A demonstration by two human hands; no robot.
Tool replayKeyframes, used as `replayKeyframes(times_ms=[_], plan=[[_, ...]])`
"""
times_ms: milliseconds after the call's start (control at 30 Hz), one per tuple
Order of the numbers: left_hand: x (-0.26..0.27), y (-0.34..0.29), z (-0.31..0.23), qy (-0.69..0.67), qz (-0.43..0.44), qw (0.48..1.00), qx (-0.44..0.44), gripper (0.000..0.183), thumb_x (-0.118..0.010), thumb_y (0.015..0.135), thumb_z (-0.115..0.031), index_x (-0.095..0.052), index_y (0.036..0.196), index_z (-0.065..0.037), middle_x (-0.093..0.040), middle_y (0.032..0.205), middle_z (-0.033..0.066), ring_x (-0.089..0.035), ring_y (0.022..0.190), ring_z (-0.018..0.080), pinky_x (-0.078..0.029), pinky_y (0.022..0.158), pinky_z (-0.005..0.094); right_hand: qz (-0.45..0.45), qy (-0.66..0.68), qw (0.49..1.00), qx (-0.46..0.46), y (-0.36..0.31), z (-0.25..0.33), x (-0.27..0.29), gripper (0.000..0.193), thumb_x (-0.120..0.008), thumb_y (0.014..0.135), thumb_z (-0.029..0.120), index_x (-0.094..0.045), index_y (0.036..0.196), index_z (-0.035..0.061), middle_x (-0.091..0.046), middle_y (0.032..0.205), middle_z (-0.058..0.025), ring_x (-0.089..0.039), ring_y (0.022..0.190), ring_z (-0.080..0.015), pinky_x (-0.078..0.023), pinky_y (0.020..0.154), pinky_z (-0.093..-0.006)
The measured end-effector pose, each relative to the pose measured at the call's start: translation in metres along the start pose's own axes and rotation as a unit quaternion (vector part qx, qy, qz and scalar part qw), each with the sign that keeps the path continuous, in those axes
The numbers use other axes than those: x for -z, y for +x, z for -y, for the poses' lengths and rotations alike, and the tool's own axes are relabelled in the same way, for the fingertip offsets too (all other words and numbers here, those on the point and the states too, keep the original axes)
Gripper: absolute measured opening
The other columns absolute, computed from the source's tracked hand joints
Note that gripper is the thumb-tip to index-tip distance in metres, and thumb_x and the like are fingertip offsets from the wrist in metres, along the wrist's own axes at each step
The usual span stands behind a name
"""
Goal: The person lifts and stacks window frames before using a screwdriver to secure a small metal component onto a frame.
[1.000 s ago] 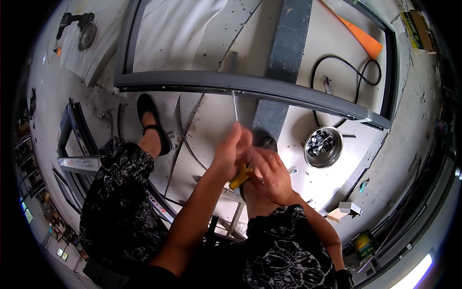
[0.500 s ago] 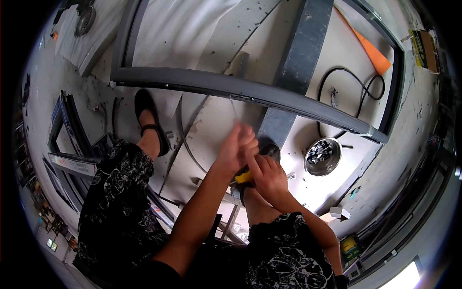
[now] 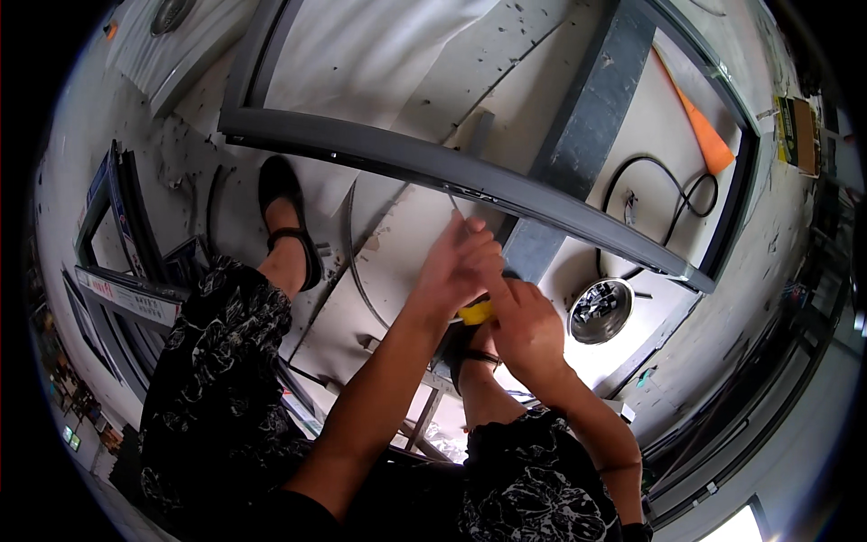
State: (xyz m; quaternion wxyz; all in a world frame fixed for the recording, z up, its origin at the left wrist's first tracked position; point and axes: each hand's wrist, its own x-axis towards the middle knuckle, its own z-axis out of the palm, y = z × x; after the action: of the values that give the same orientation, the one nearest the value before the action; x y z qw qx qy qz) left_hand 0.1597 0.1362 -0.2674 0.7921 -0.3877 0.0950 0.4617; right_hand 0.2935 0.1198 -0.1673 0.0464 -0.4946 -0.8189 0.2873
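Note:
A dark grey metal frame [image 3: 397, 154] lies across the view in front of me, its near bar closest to my hands. My left hand [image 3: 452, 271] is just below that bar, fingers pinched around a thin grey rod [image 3: 454, 202] that reaches up to the bar's underside. Close against it, my right hand [image 3: 528, 330] is closed at a yellow-handled tool [image 3: 476, 312]. Only part of the yellow handle shows between the hands. Whether the rod and the handle are one piece, I cannot tell.
A metal bowl [image 3: 627, 327] of small metal parts stands to the right. Beyond it lie a black cable [image 3: 607, 194] and an orange wedge-shaped piece [image 3: 709, 144]. A dark beam [image 3: 591, 95] runs under the frame. More frame pieces [image 3: 135, 303] stand at the left, near my foot.
Both hands have shifted slightly right in the picture and remain together. The left fingertips are now nearer the frame's bar. The whole view has also turned a little.

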Motion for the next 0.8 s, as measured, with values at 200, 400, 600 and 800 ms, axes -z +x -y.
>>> replayKeyframes(times_ms=[200,400,600,800], plan=[[0.008,0.010,-0.011,-0.139,0.123,0.982,0.025,0.029,-0.048,0.100,-0.029,-0.054,0.086,-0.004,-0.035,0.060,-0.0030,-0.035,0.057,0.0094,-0.034,0.056,0.0247,0.010,-0.008,0.998,0.062,0.040,0.024,0.046,0.057,-0.073,0.066,0.008,-0.058,0.120,0.0060,-0.061,0.089,-0.0084,-0.060,0.079,-0.0278,-0.051,0.065,-0.0362],[0.001,0.012,-0.008,-0.032,0.127,0.988,-0.080,0.022,-0.046,0.101,-0.023,-0.054,0.093,-0.004,-0.053,0.075,0.0008,-0.054,0.081,0.0165,-0.046,0.076,0.0317,0.025,0.157,0.986,-0.047,0.089,0.027,0.067,0.043,-0.076,0.080,0.018,-0.059,0.115,0.0012,-0.065,0.075,-0.0092,-0.062,0.056,-0.0153,-0.050,0.049,-0.0257],[0.003,0.011,-0.013,-0.045,0.113,0.987,-0.104,0.030,-0.042,0.103,-0.022,-0.048,0.127,-0.005,-0.055,0.128,0.0140,-0.058,0.111,0.0244,-0.050,0.091,0.0392,0.123,0.373,0.884,-0.255,0.141,0.042,0.090,0.026,-0.063,0.093,0.022,-0.059,0.106,-0.0010,-0.064,0.072,-0.0078,-0.057,0.049,-0.0096,-0.045,0.043,-0.0223],[-0.002,0.015,0.001,-0.125,0.138,0.976,-0.116,0.020,-0.054,0.098,-0.018,-0.057,0.113,-0.006,-0.063,0.110,0.0061,-0.061,0.107,0.0183,-0.053,0.091,0.0339,0.152,0.223,0.926,-0.263,0.133,0.050,0.105,0.028,-0.064,0.092,0.022,-0.061,0.109,0.0014,-0.064,0.072,-0.0095,-0.059,0.051,-0.0137,-0.045,0.045,-0.0252]])
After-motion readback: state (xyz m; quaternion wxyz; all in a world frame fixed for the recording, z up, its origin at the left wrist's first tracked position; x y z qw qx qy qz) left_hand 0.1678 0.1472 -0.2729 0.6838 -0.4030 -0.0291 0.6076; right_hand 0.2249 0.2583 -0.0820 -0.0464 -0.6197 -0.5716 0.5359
